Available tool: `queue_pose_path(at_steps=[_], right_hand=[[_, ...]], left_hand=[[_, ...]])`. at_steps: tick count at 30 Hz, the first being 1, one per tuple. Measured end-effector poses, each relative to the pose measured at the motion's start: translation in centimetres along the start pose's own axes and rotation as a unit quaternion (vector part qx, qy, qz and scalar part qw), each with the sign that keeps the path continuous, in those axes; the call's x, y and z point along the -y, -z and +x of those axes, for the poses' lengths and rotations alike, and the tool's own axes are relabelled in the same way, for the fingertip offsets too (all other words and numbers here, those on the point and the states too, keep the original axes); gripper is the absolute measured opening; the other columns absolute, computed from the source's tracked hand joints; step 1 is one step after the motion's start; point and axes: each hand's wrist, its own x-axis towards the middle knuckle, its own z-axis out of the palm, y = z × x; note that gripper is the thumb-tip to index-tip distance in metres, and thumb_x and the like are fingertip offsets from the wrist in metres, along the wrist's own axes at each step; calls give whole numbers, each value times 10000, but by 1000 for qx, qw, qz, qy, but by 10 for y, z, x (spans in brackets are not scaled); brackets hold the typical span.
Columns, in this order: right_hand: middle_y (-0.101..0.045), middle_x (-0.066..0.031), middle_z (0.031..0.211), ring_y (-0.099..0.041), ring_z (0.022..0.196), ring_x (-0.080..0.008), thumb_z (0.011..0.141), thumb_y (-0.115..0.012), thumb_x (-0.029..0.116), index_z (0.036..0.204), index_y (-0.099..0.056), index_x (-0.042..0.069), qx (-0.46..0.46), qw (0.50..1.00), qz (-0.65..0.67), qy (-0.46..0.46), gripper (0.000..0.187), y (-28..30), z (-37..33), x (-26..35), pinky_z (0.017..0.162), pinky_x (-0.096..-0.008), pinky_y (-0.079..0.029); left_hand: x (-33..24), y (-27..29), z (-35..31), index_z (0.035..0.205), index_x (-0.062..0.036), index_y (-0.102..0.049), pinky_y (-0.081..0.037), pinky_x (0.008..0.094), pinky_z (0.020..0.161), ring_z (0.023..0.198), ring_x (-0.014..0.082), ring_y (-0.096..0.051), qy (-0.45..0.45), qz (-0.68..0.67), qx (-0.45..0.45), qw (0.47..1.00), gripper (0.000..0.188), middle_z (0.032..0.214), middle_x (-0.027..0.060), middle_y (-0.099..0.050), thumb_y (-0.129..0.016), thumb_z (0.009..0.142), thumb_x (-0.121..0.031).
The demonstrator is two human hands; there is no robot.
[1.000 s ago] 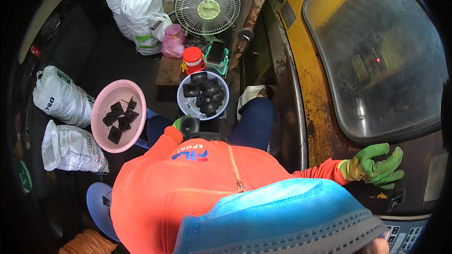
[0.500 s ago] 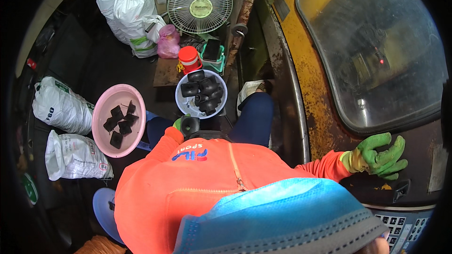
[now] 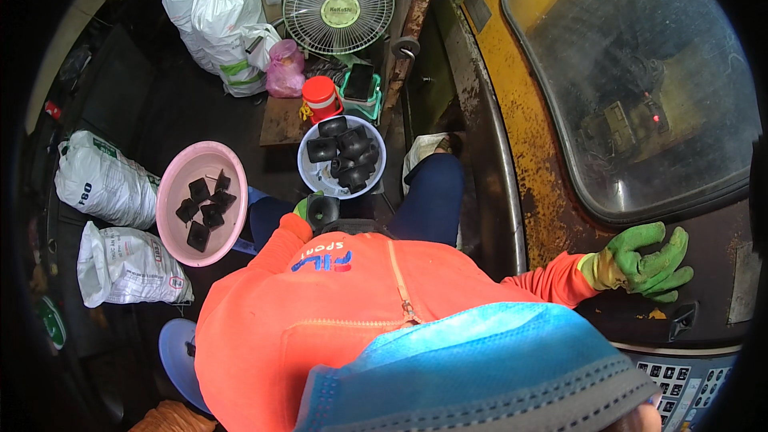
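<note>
My left hand, in a green glove, is held low in front of my body. It grips a black cup-shaped rubber-looking part with a square rim, which hides most of the fingers. Just beyond it, a pale blue basin holds several similar black parts. Off to the right, my right hand, also green-gloved, has its fingers spread and holds nothing. It is beside the dark lower frame of a yellow machine door, below the window; whether it touches the frame I cannot tell.
A pink basin on the left contains several small black pieces. White sacks lie beside it. Farther off are white bags, a fan and a red-and-white jug. A control panel sits at lower right.
Behind the machine window, a mechanism with a small red light has shifted slightly. Both my hands stay practically where they were, the left with the black part.
</note>
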Motion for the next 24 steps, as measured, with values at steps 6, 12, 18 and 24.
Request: queue_pose_path(at_steps=[6, 12, 18, 24], right_hand=[[-715, 62, 907, -630, 810, -308, 810, -686, 157, 962, -694, 144, -41, 998, 44, -1, 152, -3, 1, 0, 704, -396, -353], [-714, 19, 925, -639, 803, -298, 780, -624, 45, 1028, -621, 104, -1, 1000, 15, 4, 255, 3, 1, 5, 729, -390, -392], [-706, -60, 927, -630, 783, -328, 788, -599, 48, 991, -640, 34, -1, 998, 43, -35, 208, 6, 1, 9, 797, -438, -473], [-693, -156, 923, -652, 800, -300, 818, -595, 11, 975, -647, -36, -28, 918, 383, -97, 172, 10, -11, 72, 767, -390, -538]], left_hand=[[9, 0, 9, 1008, -81, -643, -527, 328, 747, 807, 153, -635, -3, -50, 3, 999, 221, 875, 34, -674, -503, 1010, -252], [34, 0, 28, 1010, -79, -641, -529, 332, 754, 808, 159, -637, 23, -210, -17, 977, 248, 875, 38, -675, -481, 1023, -267], [14, 0, 26, 1063, -41, -636, -556, 367, 806, 849, 201, -663, 95, -502, 35, 859, 339, 900, 86, -687, -460, 1034, -330], [-125, -23, 17, 1084, -37, -622, -555, 407, 854, 965, 250, -661, 11, -582, 130, 803, 327, 1022, 101, -679, -561, 987, -343]])
